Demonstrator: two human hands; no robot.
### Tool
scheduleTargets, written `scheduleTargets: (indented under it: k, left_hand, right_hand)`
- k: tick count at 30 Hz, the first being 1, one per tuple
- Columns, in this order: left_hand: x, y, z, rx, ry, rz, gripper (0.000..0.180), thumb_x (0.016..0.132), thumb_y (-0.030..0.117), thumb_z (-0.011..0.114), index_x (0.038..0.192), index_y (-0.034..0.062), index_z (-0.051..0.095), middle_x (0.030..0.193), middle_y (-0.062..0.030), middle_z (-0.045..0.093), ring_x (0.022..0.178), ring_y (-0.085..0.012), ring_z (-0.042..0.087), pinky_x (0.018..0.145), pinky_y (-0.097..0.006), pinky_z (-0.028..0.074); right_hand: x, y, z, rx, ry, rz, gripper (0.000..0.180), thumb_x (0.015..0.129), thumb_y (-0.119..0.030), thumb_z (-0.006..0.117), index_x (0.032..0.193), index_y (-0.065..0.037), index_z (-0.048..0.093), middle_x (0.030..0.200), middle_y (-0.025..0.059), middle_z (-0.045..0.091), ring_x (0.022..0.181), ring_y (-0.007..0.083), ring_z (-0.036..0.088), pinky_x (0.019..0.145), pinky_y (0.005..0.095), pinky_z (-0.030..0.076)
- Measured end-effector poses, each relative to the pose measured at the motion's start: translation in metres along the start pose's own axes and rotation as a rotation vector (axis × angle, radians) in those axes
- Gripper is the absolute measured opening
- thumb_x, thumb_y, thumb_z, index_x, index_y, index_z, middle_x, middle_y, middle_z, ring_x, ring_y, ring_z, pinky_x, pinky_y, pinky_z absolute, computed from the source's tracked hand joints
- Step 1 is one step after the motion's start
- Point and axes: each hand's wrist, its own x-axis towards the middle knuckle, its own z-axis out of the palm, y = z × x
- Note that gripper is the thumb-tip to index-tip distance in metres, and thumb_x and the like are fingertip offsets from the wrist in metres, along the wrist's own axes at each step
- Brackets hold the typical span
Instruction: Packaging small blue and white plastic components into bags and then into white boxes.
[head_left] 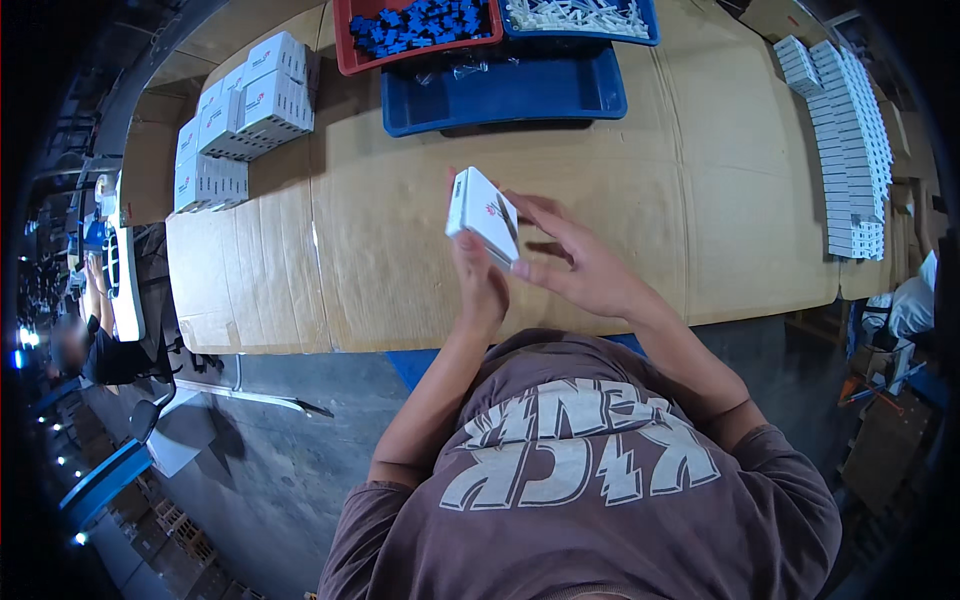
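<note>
A small flat white box with a little red mark is held tilted above the cardboard-covered table in front of me. My left hand grips it from the left and below, its thumb along the near edge and its other fingers mostly hidden behind the box. My right hand closes on the right end, thumb at the lower corner and fingers at the upper side. A dark strip shows along that right end; whether it is an opening or shadow I cannot tell.
Stacked white boxes stand at the far left, and long rows of small white boxes line the right. At the back sit a red bin of blue parts, a bin of white parts and a blue tray. Another person works at left.
</note>
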Motion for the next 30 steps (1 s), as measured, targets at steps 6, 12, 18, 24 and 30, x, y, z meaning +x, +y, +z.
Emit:
scheduleTargets:
  k: [6, 12, 18, 24, 30]
  left_hand:
    - [-0.005, 0.022, 0.023, -0.102, 0.153, -0.363, 0.084, 0.102, 0.075, 0.031, 0.151, 0.0078, 0.041, 0.142, -0.0111, 0.055, 0.131, -0.0260, 0.056, 0.109, -0.041, 0.048]
    - [-0.012, 0.034, 0.036, -0.282, 0.049, -0.636, 0.078, 0.104, 0.072, 0.032, 0.152, 0.0115, 0.040, 0.141, -0.0109, 0.056, 0.127, -0.0272, 0.061, 0.104, -0.043, 0.054]
    - [-0.015, 0.034, 0.039, -0.260, 0.088, -0.608, 0.068, 0.107, 0.067, 0.034, 0.150, 0.0145, 0.043, 0.134, -0.0059, 0.059, 0.119, -0.0195, 0.062, 0.095, -0.036, 0.055]
    - [-0.015, 0.037, 0.038, -0.254, 0.084, -0.619, 0.064, 0.107, 0.065, 0.036, 0.147, 0.0165, 0.045, 0.129, -0.0026, 0.060, 0.113, -0.0151, 0.062, 0.089, -0.032, 0.054]
    - [-0.016, 0.035, 0.038, -0.236, 0.090, -0.612, 0.060, 0.108, 0.063, 0.037, 0.146, 0.0176, 0.046, 0.127, -0.0020, 0.060, 0.116, -0.0138, 0.060, 0.095, -0.033, 0.051]
  right_hand:
    - [0.000, 0.007, -0.021, -0.442, 0.030, -0.324, 0.085, 0.085, -0.034, 0.081, 0.159, -0.015, 0.043, 0.168, 0.0181, 0.027, 0.151, 0.0405, 0.034, 0.122, 0.0519, 0.033]
    - [0.016, 0.021, -0.028, -0.627, -0.013, -0.591, 0.082, 0.088, -0.042, 0.075, 0.155, -0.005, 0.046, 0.160, 0.0218, 0.040, 0.146, 0.0405, 0.042, 0.122, 0.0512, 0.031]
    - [0.023, 0.041, -0.017, -0.557, 0.059, -0.766, 0.079, 0.095, -0.050, 0.066, 0.148, 0.005, 0.049, 0.149, 0.0274, 0.051, 0.133, 0.0451, 0.054, 0.112, 0.0497, 0.043]
    - [0.021, 0.036, -0.014, -0.474, 0.098, -0.796, 0.077, 0.087, -0.039, 0.077, 0.147, 0.003, 0.052, 0.146, 0.0268, 0.053, 0.130, 0.0454, 0.056, 0.109, 0.0506, 0.046]
    - [0.020, 0.046, -0.014, -0.484, 0.102, -0.760, 0.080, 0.103, -0.059, 0.048, 0.147, 0.008, 0.050, 0.145, 0.0304, 0.054, 0.132, 0.0475, 0.055, 0.110, 0.0502, 0.046]
